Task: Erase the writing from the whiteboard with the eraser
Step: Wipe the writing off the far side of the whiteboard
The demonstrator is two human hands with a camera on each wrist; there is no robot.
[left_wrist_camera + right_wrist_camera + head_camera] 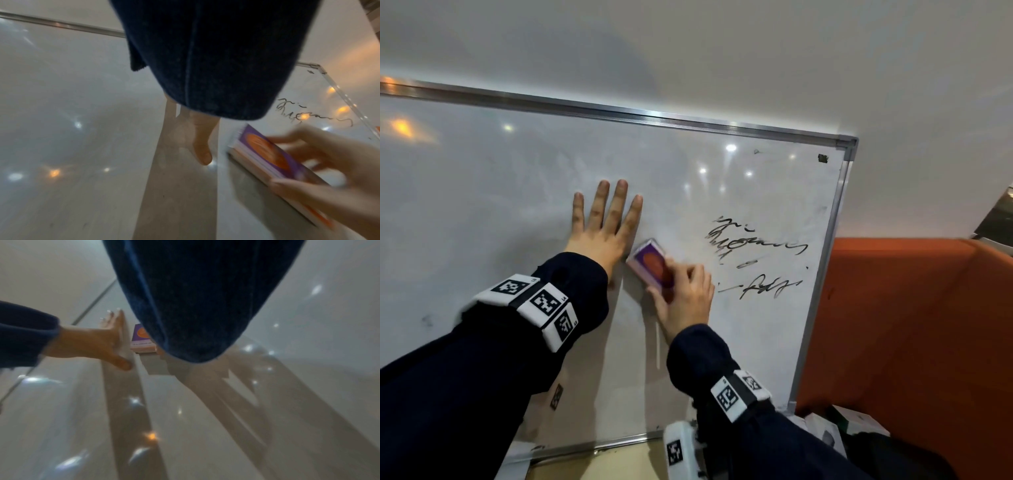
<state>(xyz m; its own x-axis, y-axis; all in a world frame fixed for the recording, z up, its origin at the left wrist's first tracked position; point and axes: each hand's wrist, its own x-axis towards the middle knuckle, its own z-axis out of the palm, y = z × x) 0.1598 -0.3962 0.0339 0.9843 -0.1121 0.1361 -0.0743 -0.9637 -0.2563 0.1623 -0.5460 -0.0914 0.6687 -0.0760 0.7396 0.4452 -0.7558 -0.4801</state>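
Judging from how the whiteboard (524, 192) looks, the task is partly done: most of its surface shows only faint grey smears, while several lines of black writing (755, 255) remain near its right edge, so that patch is what is left to wipe. The right hand (685, 301) holds the eraser (652, 265), a purple block with an orange spot, flat against the board just left of the writing; its fingers curl over the eraser's top and its thumb lies along the near side. The left hand (602, 229) lies flat on the board just beside the eraser, fingers straight and slightly spread, apparently bracing the board. The head view alone shows the whole layout: the board's metal frame, the two lower lines of writing, small dark marks near the top right corner, and an orange panel (914, 325) beyond the right edge. The left wrist view comes closer to the eraser (273, 164), showing its layered side and the right hand's fingers (304, 139) on it, blurred as if in motion, with only the upper lines of writing (312, 113) visible. The right wrist view hides the right hand behind the dark sleeve (197, 296), so its grip cannot be told there, but it shows the left hand (98, 340) edge-on, pressed flat to the board.
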